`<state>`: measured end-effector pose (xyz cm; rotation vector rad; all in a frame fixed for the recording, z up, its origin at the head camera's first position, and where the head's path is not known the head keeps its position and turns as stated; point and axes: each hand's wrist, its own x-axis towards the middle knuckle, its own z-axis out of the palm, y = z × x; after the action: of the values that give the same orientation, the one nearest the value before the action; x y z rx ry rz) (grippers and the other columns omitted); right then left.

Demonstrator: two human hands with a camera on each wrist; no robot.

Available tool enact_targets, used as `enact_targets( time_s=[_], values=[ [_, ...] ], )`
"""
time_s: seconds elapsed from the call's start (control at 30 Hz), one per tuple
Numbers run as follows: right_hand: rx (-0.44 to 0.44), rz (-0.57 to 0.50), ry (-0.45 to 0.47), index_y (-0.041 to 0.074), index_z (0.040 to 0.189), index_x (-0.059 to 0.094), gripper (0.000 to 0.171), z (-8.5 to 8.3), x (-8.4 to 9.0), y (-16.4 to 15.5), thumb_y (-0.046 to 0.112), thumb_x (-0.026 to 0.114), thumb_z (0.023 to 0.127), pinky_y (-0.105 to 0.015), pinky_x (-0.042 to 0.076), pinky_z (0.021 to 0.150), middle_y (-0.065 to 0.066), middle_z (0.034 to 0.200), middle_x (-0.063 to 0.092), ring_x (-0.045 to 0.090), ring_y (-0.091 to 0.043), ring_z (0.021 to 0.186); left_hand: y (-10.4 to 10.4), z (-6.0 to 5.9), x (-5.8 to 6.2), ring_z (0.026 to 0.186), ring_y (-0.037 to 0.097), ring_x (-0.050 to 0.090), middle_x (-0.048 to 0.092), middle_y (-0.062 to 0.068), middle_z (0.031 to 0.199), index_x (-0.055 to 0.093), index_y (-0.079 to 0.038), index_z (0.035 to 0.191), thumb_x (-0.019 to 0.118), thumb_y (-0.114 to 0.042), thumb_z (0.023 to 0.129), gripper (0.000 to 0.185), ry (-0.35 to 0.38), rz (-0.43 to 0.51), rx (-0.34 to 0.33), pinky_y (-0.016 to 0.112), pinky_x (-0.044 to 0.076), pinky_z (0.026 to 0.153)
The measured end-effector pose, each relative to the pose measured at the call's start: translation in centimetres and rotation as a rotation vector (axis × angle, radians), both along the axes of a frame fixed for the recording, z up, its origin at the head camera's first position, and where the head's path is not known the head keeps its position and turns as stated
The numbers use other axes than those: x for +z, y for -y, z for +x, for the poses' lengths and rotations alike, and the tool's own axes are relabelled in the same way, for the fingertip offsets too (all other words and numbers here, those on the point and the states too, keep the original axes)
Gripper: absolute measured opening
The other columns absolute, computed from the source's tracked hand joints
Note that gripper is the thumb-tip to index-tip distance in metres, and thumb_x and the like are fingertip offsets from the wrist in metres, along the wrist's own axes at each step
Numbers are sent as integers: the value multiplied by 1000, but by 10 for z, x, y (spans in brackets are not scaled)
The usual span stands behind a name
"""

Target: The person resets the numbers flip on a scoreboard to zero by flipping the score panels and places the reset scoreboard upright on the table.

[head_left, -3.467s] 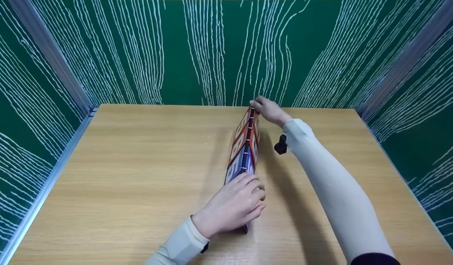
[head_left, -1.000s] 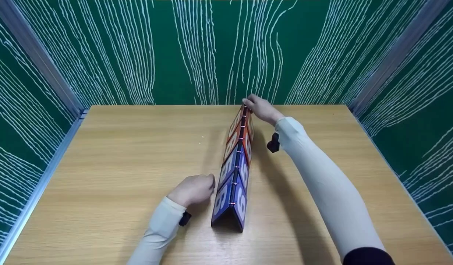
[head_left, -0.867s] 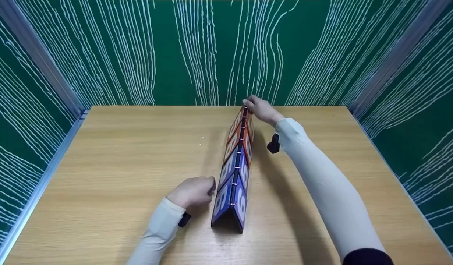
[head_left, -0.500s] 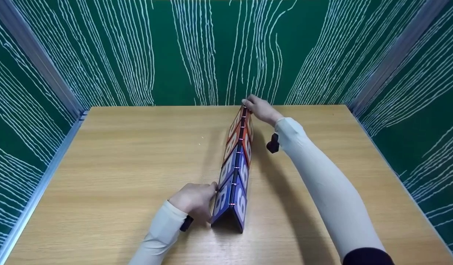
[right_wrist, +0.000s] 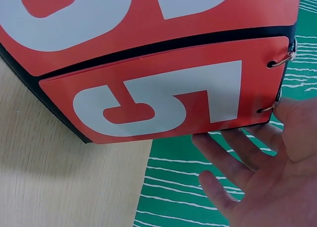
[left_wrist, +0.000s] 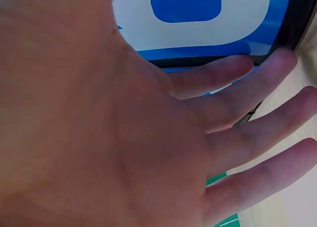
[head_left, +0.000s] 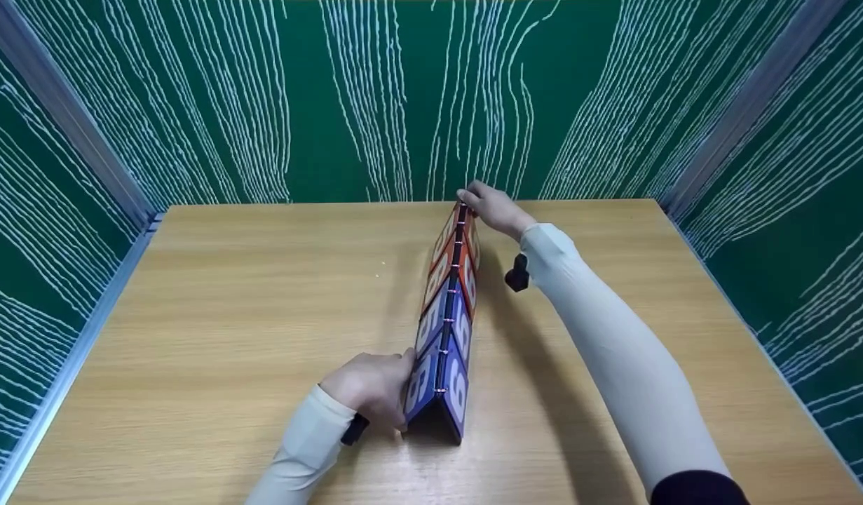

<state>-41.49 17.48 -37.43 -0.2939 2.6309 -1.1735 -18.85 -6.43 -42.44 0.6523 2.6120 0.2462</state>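
Standing tent-like on wooden table, ridge up, running front to back: flip scoreboard, with blue cards at near end, red cards at far end, metal rings along ridge. With left hand, touching left face of near end; fingers straight and apart, gripping nothing. With right hand, touching far end near ridge; fingers loosely extended, clasping nothing. Behind table, green wall with white wavy lines.
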Motion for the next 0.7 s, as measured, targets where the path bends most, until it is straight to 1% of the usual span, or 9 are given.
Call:
enact_targets(
  time_s=[0.17,0.23,0.3,0.37,0.5,0.6,0.7],
  values=[
    [0,-3,3,12,134,48,43,0,0,0,45,35,110,-56,38,115,-14,131,56,53,-32,128,2,-2,2,79,19,60,63,0,98,48,-13,127,89,-24,62,78,-6,8,-1,36,56,74],
    [4,-1,2,11,135,48,44,1,0,0,44,35,110,-55,38,115,-14,131,56,53,-32,128,3,-3,2,79,19,59,63,0,98,48,-13,125,88,-25,64,74,-9,11,-8,36,56,74],
    [7,-2,2,10,136,48,45,0,1,0,44,35,110,-55,38,115,-14,131,56,53,-32,128,3,-3,2,81,19,59,63,0,99,48,-11,126,87,-27,65,74,-16,12,-17,36,56,76],
    [6,0,1,11,136,48,45,0,1,0,45,35,110,-56,38,115,-14,131,56,52,-32,128,2,-4,2,83,19,60,63,2,102,47,-8,130,86,-27,66,77,-21,9,-26,37,56,78],
    [0,-5,-5,12,133,49,43,0,2,-1,44,35,110,-56,38,114,-14,129,56,53,-32,127,-1,-2,2,85,18,60,63,3,105,45,-6,137,89,-29,64,88,-37,-15,-26,37,56,81],
    [-2,-5,-1,11,134,49,43,-1,2,0,44,35,110,-56,38,115,-14,130,56,52,-32,128,-3,0,2,86,19,62,64,4,106,42,-6,141,92,-31,63,96,-33,-30,-20,37,57,82],
    [-2,-1,5,11,137,48,46,0,2,0,45,35,110,-56,38,115,-14,132,56,52,-32,129,-4,3,2,87,21,63,66,5,109,39,-5,144,93,-29,62,102,-22,-22,-9,37,58,82]
  ],
)
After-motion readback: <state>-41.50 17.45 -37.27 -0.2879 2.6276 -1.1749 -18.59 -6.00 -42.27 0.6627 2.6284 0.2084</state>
